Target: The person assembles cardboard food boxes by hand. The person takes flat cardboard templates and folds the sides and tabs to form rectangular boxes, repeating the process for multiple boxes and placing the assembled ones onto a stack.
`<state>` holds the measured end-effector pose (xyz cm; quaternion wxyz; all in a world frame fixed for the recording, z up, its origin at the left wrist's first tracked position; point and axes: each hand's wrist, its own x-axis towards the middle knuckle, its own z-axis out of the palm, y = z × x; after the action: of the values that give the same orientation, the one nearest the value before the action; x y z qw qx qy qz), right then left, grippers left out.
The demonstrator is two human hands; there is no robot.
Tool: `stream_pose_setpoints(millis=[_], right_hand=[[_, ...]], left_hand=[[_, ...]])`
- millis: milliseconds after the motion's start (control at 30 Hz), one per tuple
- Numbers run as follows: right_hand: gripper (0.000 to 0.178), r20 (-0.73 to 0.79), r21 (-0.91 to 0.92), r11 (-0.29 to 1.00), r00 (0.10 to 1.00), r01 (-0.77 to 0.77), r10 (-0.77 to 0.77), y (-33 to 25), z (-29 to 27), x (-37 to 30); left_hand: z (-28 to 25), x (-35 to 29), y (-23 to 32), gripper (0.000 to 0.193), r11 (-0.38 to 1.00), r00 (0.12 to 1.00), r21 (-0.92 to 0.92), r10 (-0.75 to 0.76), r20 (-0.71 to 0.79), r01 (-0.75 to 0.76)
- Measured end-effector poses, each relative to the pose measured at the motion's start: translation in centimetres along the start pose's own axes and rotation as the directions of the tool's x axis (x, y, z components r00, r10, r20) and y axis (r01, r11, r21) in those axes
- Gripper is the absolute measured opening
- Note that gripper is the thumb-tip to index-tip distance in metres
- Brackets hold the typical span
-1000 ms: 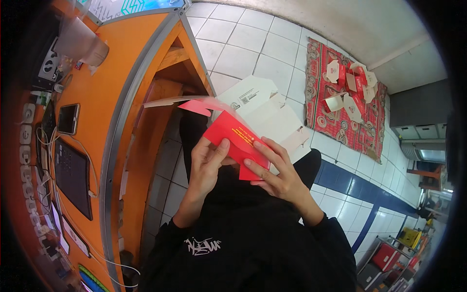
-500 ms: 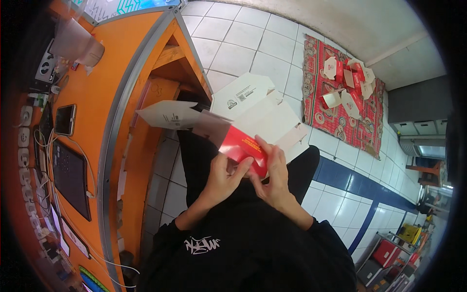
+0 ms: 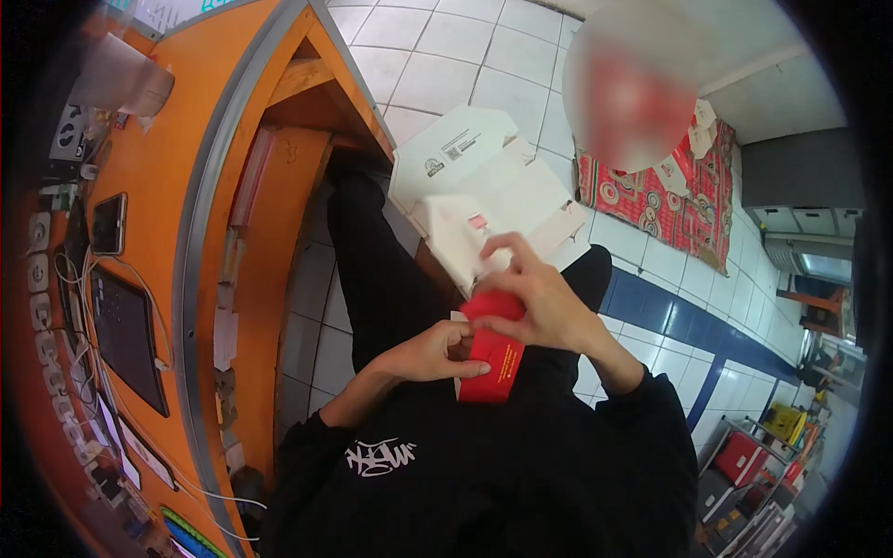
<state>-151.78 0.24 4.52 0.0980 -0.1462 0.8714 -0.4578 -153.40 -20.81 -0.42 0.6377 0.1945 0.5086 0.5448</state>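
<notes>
Held low over my lap is a red and white folding carton point(image 3: 495, 370), part folded, with small yellow print on its red side. My left hand point(image 3: 433, 353) is closed round its left side, thumb lying on the red face. At the carton's upper end my right hand point(image 3: 551, 302) is closed, thumb and fingers on a red flap that is smeared by motion. Just beyond both hands, unfolded white carton sheets point(image 3: 535, 191) with cut corners and dark print rest across my legs.
An orange desk point(image 3: 139, 307) with a metal edge stands to my left, bearing a tablet point(image 3: 130, 339), a phone point(image 3: 109, 223) and cables. On the tiled floor at far right lies a red patterned mat point(image 3: 642, 200) with folded cartons point(image 3: 674, 172), partly behind a blurred patch.
The red carton has turned and come down nearer my body, its white flap no longer sticking out left. My right hand has shifted to its upper end.
</notes>
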Motion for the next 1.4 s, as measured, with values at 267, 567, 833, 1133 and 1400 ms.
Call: stream_pose_setpoints(millis=[267,567,833,1133,1400], right_hand=[[0.013,0.353,-0.051,0.979,0.921,0.195,-0.165,-1.4,-0.1,-1.8],[0.072,-0.167,-0.283,0.934,0.948,0.216,-0.27,-0.8,2.0,-2.8],[0.034,-0.823,0.344,0.895,0.551,0.285,0.141,4.6,-2.1,-1.7],[0.045,-0.9,-0.05,0.976,0.432,-0.213,0.048,6.9,-0.7,1.8],[0.029,-0.133,0.8,0.6,0.966,-0.028,0.222,3.1,-0.7,-1.2]], left_hand=[[1.4,-0.2,-1.9,0.039,0.822,0.932,0.488,0.36,-0.049,-0.293],[-1.6,1.1,-1.4,0.05,0.8,0.873,-0.393,0.31,-0.376,-0.453],[-3.0,0.4,1.5,0.085,0.828,0.822,-0.143,0.488,-0.292,-0.542],[0.1,0.5,3.0,0.025,0.587,0.708,0.783,0.642,-0.295,-0.206],[-1.5,0.6,2.0,0.029,0.734,0.875,0.61,0.466,-0.133,-0.298]])
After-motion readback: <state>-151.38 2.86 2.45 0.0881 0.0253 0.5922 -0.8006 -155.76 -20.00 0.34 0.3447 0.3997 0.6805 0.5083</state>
